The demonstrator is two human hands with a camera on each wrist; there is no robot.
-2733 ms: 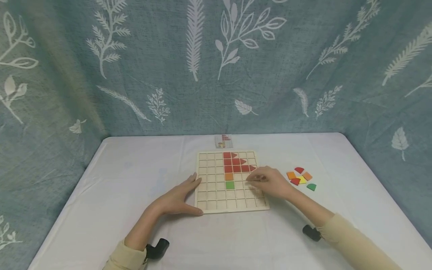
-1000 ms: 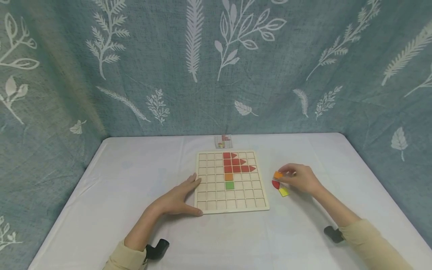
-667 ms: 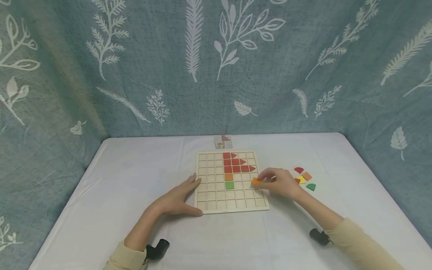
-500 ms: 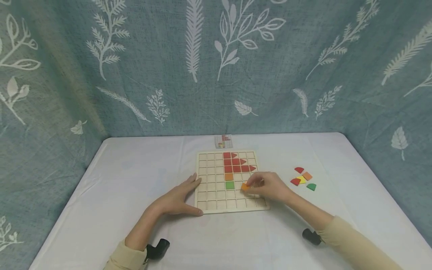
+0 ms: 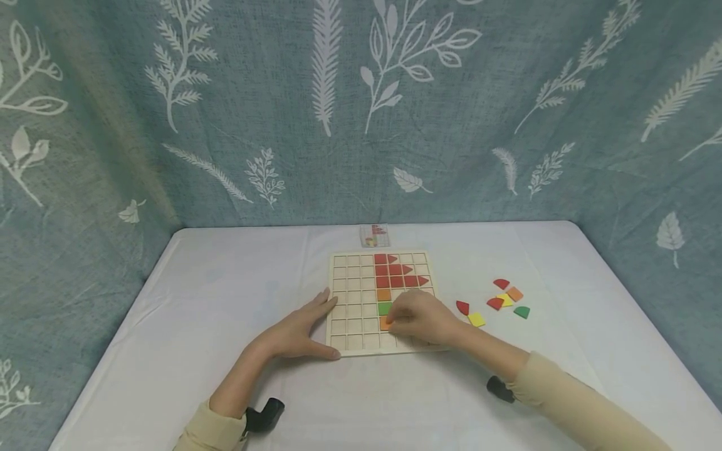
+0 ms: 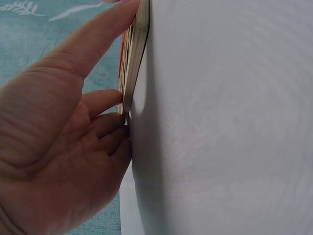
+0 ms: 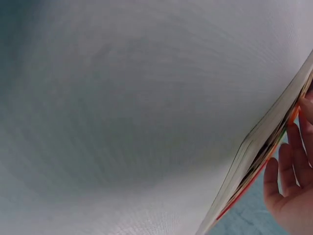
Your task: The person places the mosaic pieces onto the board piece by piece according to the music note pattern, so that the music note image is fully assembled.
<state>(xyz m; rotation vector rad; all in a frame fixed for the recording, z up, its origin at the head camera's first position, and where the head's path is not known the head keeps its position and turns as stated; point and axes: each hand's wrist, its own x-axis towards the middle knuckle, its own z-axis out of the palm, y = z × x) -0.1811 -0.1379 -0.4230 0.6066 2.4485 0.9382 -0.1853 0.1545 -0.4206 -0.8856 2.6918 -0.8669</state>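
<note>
In the head view my right hand point(image 5: 423, 318) pinches an orange square tile point(image 5: 386, 323) between thumb and fingertips. The tile sits at a cell of the wooden grid board point(image 5: 352, 311), just below a green square tile point(image 5: 385, 308). Above the green one is another orange square tile point(image 5: 383, 294). Red squares point(image 5: 381, 270) and red triangles point(image 5: 423, 280) fill rows higher up. With spread fingers, my left hand point(image 5: 296, 335) rests along the board's left edge, its thumb at the near corner. The left wrist view shows those fingertips against the board's side point(image 6: 137, 54).
Right of the board lie a red rounded tile point(image 5: 462, 307) and a yellow square tile point(image 5: 476, 319). Farther right is a loose group with an orange tile point(image 5: 514, 294), a green tile point(image 5: 521, 312) and several others. A small pattern card point(image 5: 375, 236) lies behind the board.
My right hand picked an orange square tile from right of the board and carried it left across the grid to below the green tile. The left hand stayed in place.
</note>
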